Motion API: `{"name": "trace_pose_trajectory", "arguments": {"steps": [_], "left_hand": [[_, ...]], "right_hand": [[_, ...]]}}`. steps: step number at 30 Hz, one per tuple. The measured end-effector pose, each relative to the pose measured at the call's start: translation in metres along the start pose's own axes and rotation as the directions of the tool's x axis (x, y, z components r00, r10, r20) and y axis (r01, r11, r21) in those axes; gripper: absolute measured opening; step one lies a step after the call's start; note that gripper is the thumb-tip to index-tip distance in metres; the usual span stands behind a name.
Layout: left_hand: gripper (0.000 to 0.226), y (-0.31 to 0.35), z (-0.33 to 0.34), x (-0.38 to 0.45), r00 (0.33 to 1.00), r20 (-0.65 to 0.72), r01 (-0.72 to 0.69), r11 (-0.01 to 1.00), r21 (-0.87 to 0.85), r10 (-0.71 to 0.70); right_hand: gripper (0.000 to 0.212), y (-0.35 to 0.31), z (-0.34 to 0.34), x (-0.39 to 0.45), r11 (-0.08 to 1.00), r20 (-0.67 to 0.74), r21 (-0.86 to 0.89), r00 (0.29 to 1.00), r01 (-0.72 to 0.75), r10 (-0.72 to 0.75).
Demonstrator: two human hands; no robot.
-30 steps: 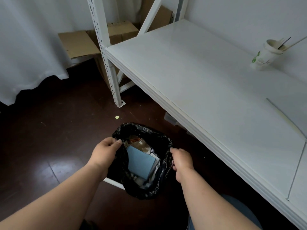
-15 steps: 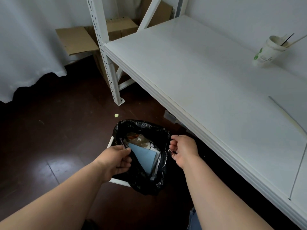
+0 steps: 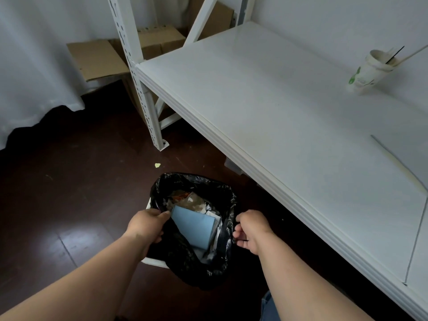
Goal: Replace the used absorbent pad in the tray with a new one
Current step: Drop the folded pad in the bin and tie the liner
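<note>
Since half a second before, the left hand (image 3: 147,225) had shifted up to the near-left rim of the black plastic bin liner (image 3: 222,262), and the right hand (image 3: 251,229) had dropped a little along the liner's right edge. The left hand's fingers were curled over the rim, gripping the plastic; the right hand's fingers were curled at the liner's right side, though whether they actually pinched the plastic could not be told.

The folded light-blue absorbent pad (image 3: 193,225) lay inside the liner on top of the rubbish, between the two hands and just beside the left hand's fingertips, not held by either.

One pad showed, one liner, two hands. One white paper cup with green print (image 3: 368,74) stood far back on the white table (image 3: 266,107), with a few thin sticks in it. Brown cardboard boxes (image 3: 148,45) sat behind the table's white perforated post (image 3: 136,72).

The white bin (image 3: 154,261) under the liner showed only as slivers of rim, and the scraps beneath the pad were too jumbled to name
</note>
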State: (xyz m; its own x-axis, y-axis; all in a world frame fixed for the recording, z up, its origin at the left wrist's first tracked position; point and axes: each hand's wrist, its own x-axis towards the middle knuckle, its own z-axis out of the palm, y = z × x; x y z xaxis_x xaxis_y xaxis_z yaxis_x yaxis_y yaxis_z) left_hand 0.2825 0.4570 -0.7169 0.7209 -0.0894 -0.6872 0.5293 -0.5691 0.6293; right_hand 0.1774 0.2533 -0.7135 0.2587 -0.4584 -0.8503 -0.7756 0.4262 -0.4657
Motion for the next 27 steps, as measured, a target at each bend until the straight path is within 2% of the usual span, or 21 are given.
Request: {"name": "trace_pose_trajectory", "arguments": {"steps": [2, 4, 7, 10, 12, 15, 18, 20, 23, 27], "left_hand": [[0.016, 0.004, 0.000, 0.004, 0.993, -0.061, -0.103, 0.992, -0.077, 0.099], [0.018, 0.011, -0.002, 0.007, 0.993, -0.066, -0.116, 0.964, -0.239, 0.103], [0.021, 0.019, -0.003, 0.010, 0.999, 0.044, 0.000, 0.877, -0.480, 0.024], [0.022, 0.023, -0.003, 0.012, 0.990, 0.140, 0.090, 0.811, -0.578, -0.010], [0.018, 0.023, -0.001, 0.014, 0.990, 0.139, 0.051, 0.845, -0.532, 0.028], [0.011, 0.020, 0.001, 0.016, 0.988, 0.016, -0.145, 0.951, -0.273, 0.155], [0.017, 0.021, 0.001, 0.015, 0.963, -0.039, -0.270, 0.954, -0.130, 0.267], [0.021, 0.027, 0.001, 0.013, 0.950, -0.002, -0.311, 0.941, -0.134, 0.313], [0.022, 0.039, 0.000, 0.007, 0.932, 0.106, -0.326, 0.928, -0.180, 0.347], [0.020, 0.051, -0.006, -0.009, 0.885, 0.272, -0.346, 0.925, -0.159, 0.378]], "right_hand": [[0.016, -0.011, -0.002, 0.001, 0.995, -0.005, 0.098, 0.999, 0.036, -0.035], [0.016, -0.025, -0.004, 0.002, 0.981, -0.029, 0.173, 0.996, 0.086, -0.082], [0.012, -0.038, -0.003, 0.001, 0.957, -0.038, 0.253, 0.990, 0.141, -0.136], [0.016, -0.040, 0.003, 0.001, 0.954, 0.001, 0.201, 0.974, 0.221, -0.226], [0.030, -0.040, 0.008, -0.001, 0.956, 0.045, 0.072, 0.956, 0.285, -0.289], [0.039, -0.041, 0.016, -0.004, 0.905, 0.101, -0.165, 0.919, 0.393, -0.380], [0.039, -0.042, 0.025, -0.007, 0.835, 0.089, -0.181, 0.855, 0.519, -0.512], [0.034, -0.045, 0.033, -0.011, 0.768, 0.086, -0.175, 0.786, 0.616, -0.612], [0.024, -0.051, 0.046, -0.023, 0.686, 0.167, -0.188, 0.711, 0.703, -0.683], [0.016, -0.054, 0.044, -0.031, 0.634, 0.263, -0.346, 0.720, 0.692, -0.643]]}}
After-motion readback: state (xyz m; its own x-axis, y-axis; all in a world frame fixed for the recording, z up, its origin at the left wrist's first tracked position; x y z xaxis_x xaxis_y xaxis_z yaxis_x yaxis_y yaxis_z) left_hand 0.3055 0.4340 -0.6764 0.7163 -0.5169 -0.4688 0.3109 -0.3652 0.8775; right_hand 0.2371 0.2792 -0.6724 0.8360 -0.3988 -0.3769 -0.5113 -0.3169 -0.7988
